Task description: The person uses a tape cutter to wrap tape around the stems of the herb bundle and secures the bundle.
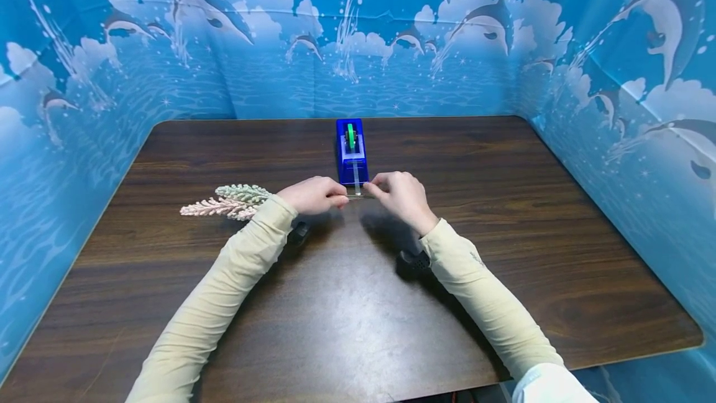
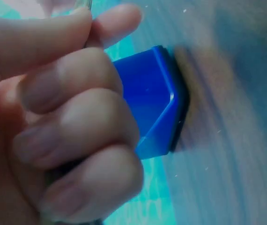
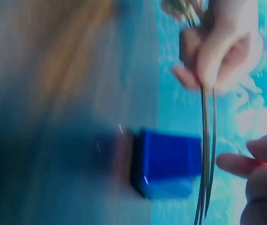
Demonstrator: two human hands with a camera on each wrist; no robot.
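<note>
My left hand (image 1: 315, 195) grips the thin stems (image 3: 205, 122) of a bunch of artificial flower sprigs (image 1: 226, 206), pinching them between thumb and index finger while the other fingers curl in. The pale green and pink heads lie out to the left. From the blue tape dispenser (image 1: 343, 170), a strip of clear tape (image 1: 357, 186) stretches toward me and reaches the stems. On the other side of the strip is my right hand (image 1: 404, 198). Its fingertips (image 3: 227, 164) are close beside the stems in the right wrist view, with nothing visibly pinched between them.
A dark wood-grain table (image 1: 531, 235) carries everything, and the dispenser stands toward its back edge. Blue dolphin-print curtains (image 1: 268, 67) hang behind and along both sides. Dark wrist cameras (image 1: 413, 261) sit beneath the wrists.
</note>
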